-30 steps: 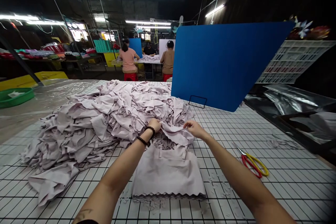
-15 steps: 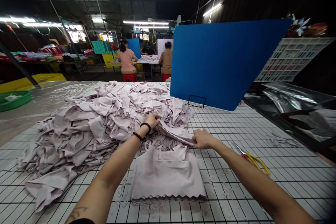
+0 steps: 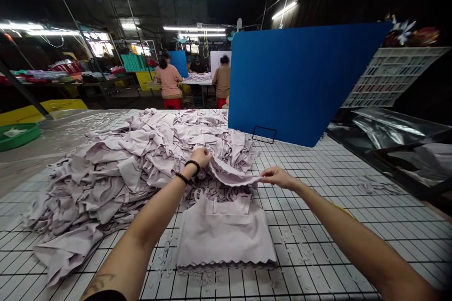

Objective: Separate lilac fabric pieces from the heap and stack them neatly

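Observation:
Between my two hands a pale lilac garment is stretched, sagging a little in the middle. My left hand, with two dark bead bracelets at the wrist, pinches its left end at the edge of the heap. The right end is pinched by my right hand. Nearer to me lies a flat stack of camisole tops with scalloped hems and thin straps. A large heap of the same lilac garments spreads to the left and behind. Scissors with yellow handles are mostly hidden under my right forearm.
Small fabric scraps litter the grid-lined table. A blue board stands upright in a wire holder at the back. On the left is a green basin; on the right, dark trays hold plastic bags. Other people sit farther off.
Both hands have raised the garment slightly, my right hand most, so its lower edge shows more clearly. My right forearm now covers most of the scissors.

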The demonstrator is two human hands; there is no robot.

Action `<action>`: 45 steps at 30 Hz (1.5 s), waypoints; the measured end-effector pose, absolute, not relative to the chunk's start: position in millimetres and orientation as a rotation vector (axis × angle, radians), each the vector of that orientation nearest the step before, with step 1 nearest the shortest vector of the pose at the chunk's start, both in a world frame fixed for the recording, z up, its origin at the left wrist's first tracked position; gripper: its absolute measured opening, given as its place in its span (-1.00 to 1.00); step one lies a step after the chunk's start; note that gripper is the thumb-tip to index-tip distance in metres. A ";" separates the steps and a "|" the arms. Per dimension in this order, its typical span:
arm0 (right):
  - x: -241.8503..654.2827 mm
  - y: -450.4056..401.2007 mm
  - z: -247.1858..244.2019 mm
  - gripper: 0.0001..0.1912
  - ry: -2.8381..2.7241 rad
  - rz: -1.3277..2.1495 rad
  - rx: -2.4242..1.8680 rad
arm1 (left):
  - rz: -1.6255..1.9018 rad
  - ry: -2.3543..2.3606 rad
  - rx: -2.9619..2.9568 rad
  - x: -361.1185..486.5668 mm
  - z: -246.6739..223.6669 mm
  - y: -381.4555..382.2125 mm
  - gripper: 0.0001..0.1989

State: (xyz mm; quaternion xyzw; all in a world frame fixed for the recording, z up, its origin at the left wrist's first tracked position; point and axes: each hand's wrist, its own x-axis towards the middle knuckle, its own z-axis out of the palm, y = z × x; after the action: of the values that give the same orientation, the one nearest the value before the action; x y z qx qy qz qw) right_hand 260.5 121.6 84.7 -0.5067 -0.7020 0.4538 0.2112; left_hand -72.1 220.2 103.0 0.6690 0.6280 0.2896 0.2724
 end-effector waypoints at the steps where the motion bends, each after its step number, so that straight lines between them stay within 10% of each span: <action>1: 266.4 122.0 96.5 -0.67 -1.837 1.331 -1.346 | 0.810 1.696 1.764 -75.8 107.8 222.6 -0.85; 22: 265.0 151.0 154.1 -0.71 -1.643 1.430 -1.217 | 0.690 1.137 1.397 -123.9 126.4 201.8 -0.71; 28: 248.5 176.8 148.8 -0.85 -1.678 1.136 -1.331 | 0.629 1.048 1.470 -135.7 127.0 200.1 -0.42; 38: 221.5 207.6 146.6 -0.74 -2.021 0.385 -1.777 | 0.818 1.183 1.634 -131.8 125.1 211.1 -0.56; 45: 214.8 174.9 145.2 -0.57 -1.867 0.457 -1.624 | 0.914 1.129 1.700 -138.8 127.8 197.2 -0.58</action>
State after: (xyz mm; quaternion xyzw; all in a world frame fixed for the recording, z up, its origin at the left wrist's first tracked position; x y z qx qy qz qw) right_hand 214.8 174.9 145.2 -0.6142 -0.7060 0.1727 0.3074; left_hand -138.8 197.2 127.8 0.6837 0.4539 0.3677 0.4376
